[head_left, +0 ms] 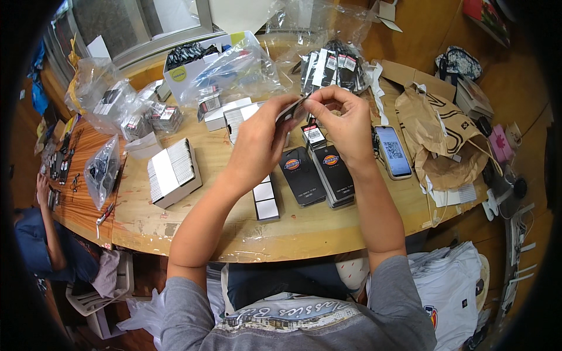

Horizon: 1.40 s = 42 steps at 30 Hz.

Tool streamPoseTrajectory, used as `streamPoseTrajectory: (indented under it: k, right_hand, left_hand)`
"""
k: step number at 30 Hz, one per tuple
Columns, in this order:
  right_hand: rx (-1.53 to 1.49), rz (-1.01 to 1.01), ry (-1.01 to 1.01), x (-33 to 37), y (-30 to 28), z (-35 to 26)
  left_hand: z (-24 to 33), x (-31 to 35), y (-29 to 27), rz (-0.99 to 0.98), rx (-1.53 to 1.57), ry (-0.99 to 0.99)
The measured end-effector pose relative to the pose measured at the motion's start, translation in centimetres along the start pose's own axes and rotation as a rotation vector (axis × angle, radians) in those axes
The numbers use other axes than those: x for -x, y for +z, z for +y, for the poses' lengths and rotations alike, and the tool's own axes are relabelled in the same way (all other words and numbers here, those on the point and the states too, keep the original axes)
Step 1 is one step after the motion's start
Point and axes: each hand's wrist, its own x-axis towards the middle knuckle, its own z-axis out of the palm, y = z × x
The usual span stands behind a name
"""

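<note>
Over the middle of the table my left hand (262,134) is closed on a dark hang tag (287,112), held tilted so that it shows almost edge-on. The fingers of my right hand (345,120) are pinched at the tag's upper right edge; the exact spot they grip is partly hidden. Below my hands lie two stacks of black hang tags, a left stack (302,178) and a thicker right stack (333,175). A small tag with a white label (314,136) rests at the top of the right stack. Beside them runs a strip of white stickers (266,202).
A white box of packed cards (171,175) stands left. Behind are a carton (181,76), plastic bags and bundled labelled tags (333,70). At right lie a phone (393,152) with a lit screen and a crumpled paper bag (436,126). Another person's hand (43,190) is far left.
</note>
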Motion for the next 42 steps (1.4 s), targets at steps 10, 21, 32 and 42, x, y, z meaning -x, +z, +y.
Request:
streamPoseTrajectory:
  k: [10, 21, 32, 42]
  right_hand:
    - [0.149, 0.063, -0.250, 0.2, 0.7, -1.4]
    - [0.165, 0.064, -0.277, 0.3, 0.6, -1.4]
    - [0.115, 0.066, -0.230, 0.2, 0.8, -0.7]
    - [0.292, 0.100, -0.406, 1.1, 1.4, -1.8]
  left_hand:
    - [-0.2, -0.1, -1.2, 0.057, 0.234, -0.281]
    - [0.3, 0.0, -0.5, 0.030, -0.122, -0.062]
    - [-1.4, -0.7, -1.9, 0.120, -0.018, -0.065]
    - [0.5, -0.2, -1.3, 0.267, 0.373, -0.226]
